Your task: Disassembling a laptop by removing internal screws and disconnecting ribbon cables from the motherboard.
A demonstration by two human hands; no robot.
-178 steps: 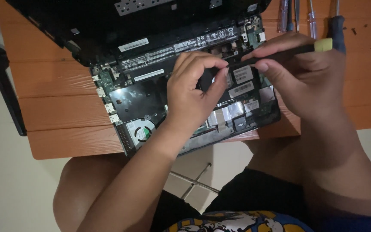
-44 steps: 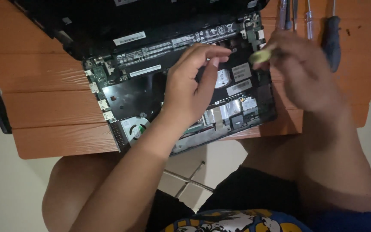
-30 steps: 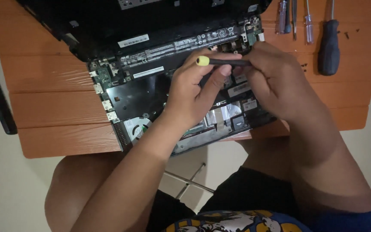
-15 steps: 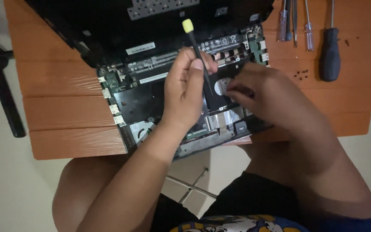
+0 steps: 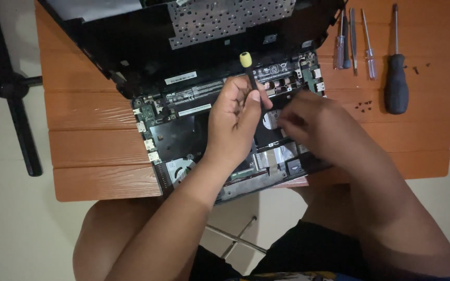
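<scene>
Gripping a screwdriver (image 5: 248,70) upright — left hand (image 5: 235,122), right hand (image 5: 313,122) beside.

Bare forearms without sleeves, black shorts (image 5: 308,250), 2 bare knees.

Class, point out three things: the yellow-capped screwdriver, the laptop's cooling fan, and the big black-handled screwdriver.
yellow-capped screwdriver (image 5: 245,59), head view, on its yellow cap.
cooling fan (image 5: 178,169), head view, on its hub.
black-handled screwdriver (image 5: 396,86), head view, on its handle.

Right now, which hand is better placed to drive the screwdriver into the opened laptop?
Probably the left hand: it already grips the yellow-capped screwdriver upright over the laptop's board. The right hand looks blurred, resting on the board beside it, apparently without a tool, so it seems better suited to steadying.
</scene>
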